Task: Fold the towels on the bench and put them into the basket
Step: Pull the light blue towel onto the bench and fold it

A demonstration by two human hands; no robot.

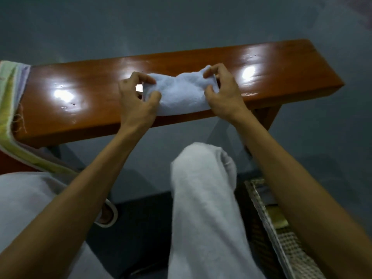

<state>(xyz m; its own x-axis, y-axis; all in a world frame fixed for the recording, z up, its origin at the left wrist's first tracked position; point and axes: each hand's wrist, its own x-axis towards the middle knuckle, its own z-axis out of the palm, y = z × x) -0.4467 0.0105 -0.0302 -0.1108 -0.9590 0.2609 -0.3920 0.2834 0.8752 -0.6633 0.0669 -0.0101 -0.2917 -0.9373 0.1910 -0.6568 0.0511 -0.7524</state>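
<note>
Furthest left of the white towel (pixel 181 93), a stack of towels (pixel 9 97) in pale green and lilac is hanging over the end of the surface (pixel 80 109), frayed threads trailing from its edge. Between that stack and the white towel, glossy reddish-brown wood is lying bare and reflecting lamp glare. The left hand (pixel 134 99) is pinching the towel's left end, its fingers (pixel 148 78) curling over the soft, crumpled fabric. The towel itself is sitting bunched near the surface's near edge, sagging in the middle. The right hand (pixel 223 93) is gripping the towel's right end, fingers (pixel 211 72) hooking into a raised fold. Right of the towel, more bare wood is running to the squared end. Below and right of the towel, a woven basket (pixel 281 244) is sitting lower down, partly hidden by the right forearm.
</note>
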